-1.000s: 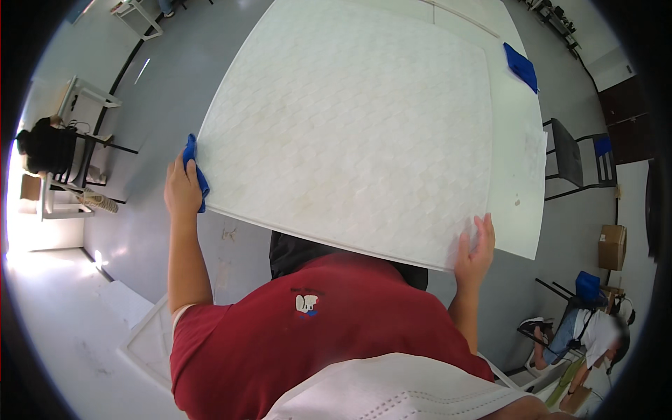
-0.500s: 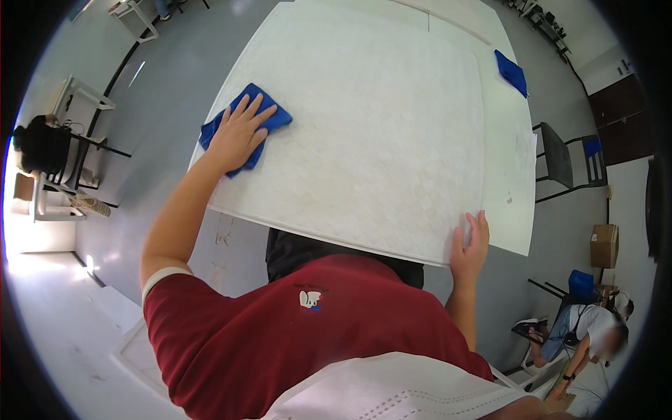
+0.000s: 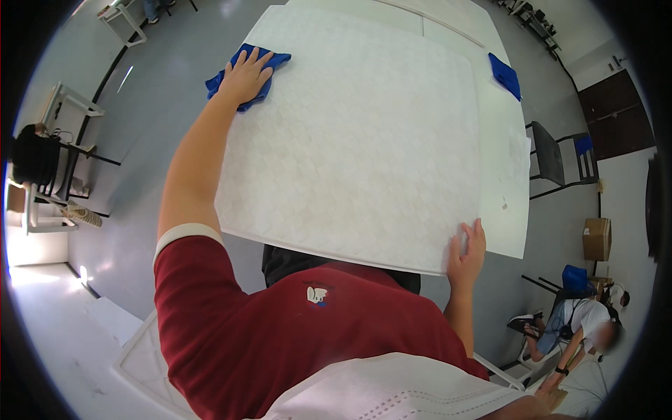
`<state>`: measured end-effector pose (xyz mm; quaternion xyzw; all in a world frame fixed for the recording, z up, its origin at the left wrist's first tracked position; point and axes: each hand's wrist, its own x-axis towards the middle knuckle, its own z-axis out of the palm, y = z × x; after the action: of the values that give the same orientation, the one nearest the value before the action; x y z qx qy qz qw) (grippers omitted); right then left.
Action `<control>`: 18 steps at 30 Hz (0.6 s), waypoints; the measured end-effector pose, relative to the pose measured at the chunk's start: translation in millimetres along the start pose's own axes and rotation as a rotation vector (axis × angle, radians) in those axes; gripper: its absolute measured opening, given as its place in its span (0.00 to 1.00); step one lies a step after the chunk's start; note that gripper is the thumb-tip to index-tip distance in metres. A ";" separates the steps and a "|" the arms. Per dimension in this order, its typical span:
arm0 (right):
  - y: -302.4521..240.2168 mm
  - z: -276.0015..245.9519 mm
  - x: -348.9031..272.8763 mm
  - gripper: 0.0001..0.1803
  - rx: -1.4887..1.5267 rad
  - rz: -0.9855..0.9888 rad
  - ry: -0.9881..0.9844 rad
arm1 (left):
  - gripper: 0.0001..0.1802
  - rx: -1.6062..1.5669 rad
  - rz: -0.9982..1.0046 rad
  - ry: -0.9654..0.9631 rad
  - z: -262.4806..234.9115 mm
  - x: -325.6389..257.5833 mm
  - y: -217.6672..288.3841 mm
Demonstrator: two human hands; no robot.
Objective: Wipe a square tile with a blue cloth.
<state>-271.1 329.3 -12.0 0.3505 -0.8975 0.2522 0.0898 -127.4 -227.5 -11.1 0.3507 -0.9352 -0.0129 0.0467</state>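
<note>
A crumpled blue cloth [image 3: 278, 60] lies on the far left part of a white panel with a faint quilted pattern [image 3: 357, 147], partly past the panel's left edge. My left hand [image 3: 245, 78] presses flat on this cloth, fingers spread, arm stretched forward. At the panel's near right corner rests my right hand [image 3: 467, 257], its fingers extended and a little apart over the edge. Beneath the panel is a white table [image 3: 505, 182], showing along the right side. A second blue cloth [image 3: 505, 75], folded, lies on the table's far right edge, away from both hands.
A dark chair [image 3: 549, 154] stands right of the table, with a cardboard box [image 3: 596, 239] farther along that wall. Another person [image 3: 584, 322] sits bent forward at the lower right. On the left are a white table [image 3: 66, 105] and a chair with a black garment [image 3: 36, 154].
My left hand has slid the blue cloth forward along the panel's left side, and the left arm has straightened. My right hand stays at the near right corner.
</note>
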 end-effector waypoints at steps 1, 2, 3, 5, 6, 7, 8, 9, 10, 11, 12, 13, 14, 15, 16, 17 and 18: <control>0.5 -0.4 0.2 0.17 0.001 -0.001 -0.001 | 0.28 -0.018 -0.009 -0.008 2.7 7.0 0.0; -0.2 -1.6 -1.0 0.17 -0.008 0.007 -0.002 | 0.28 -0.017 -0.009 -0.010 5.6 14.2 -1.5; -0.9 -2.5 -1.7 0.17 -0.016 0.014 -0.004 | 0.29 -0.015 -0.016 0.000 7.8 21.5 -3.3; -1.3 -4.4 -3.4 0.17 -0.029 0.011 -0.009 | 0.29 -0.014 -0.019 0.008 10.5 31.2 -5.5; -1.7 -5.1 -3.8 0.17 -0.043 0.008 -0.012 | 0.29 -0.011 -0.023 0.007 10.9 34.6 -5.1; -2.9 -5.3 -3.5 0.17 -0.045 0.012 -0.013 | 0.29 -0.009 -0.028 0.006 11.3 37.8 -4.9; -3.5 -6.3 -3.0 0.17 -0.037 0.012 -0.013 | 0.29 -0.010 -0.026 0.004 11.4 40.3 -5.5; -3.7 -7.0 -2.7 0.17 -0.030 0.012 -0.012 | 0.29 -0.015 -0.033 0.015 11.5 42.5 -6.8; -3.3 -7.6 -2.3 0.17 -0.031 0.015 -0.013 | 0.29 -0.021 -0.041 0.025 12.0 44.3 -6.9; -3.2 -7.5 -2.6 0.17 -0.031 0.009 -0.011 | 0.29 -0.021 -0.035 0.024 13.3 46.6 -5.3; -3.2 -7.4 -3.0 0.16 -0.031 0.004 -0.008 | 0.29 -0.011 -0.089 0.044 14.9 48.8 -3.4; -3.5 -7.0 -3.1 0.16 -0.032 0.009 -0.006 | 0.30 -0.001 -0.143 0.064 15.9 50.9 -1.5; -3.8 -6.2 -3.0 0.16 -0.028 0.010 -0.004 | 0.30 0.000 -0.137 0.064 16.6 53.2 0.0; -4.2 -5.5 -2.5 0.16 -0.023 0.010 -0.001 | 0.29 -0.025 -0.177 0.061 16.8 55.4 1.1; -5.2 -4.6 -1.0 0.16 -0.023 0.015 0.002 | 0.29 -0.049 -0.217 0.058 16.8 57.7 1.9; -6.8 -4.4 1.1 0.16 -0.017 0.014 0.003 | 0.29 -0.044 -0.216 0.060 15.8 59.3 -0.2; -7.8 -4.5 1.8 0.16 -0.011 0.011 0.003 | 0.30 -0.080 -0.227 0.026 15.5 61.2 -4.1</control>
<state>-267.3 325.6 -4.5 0.3447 -0.9006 0.2484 0.0917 -172.1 -270.9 -21.9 0.4526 -0.8875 -0.0507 0.0710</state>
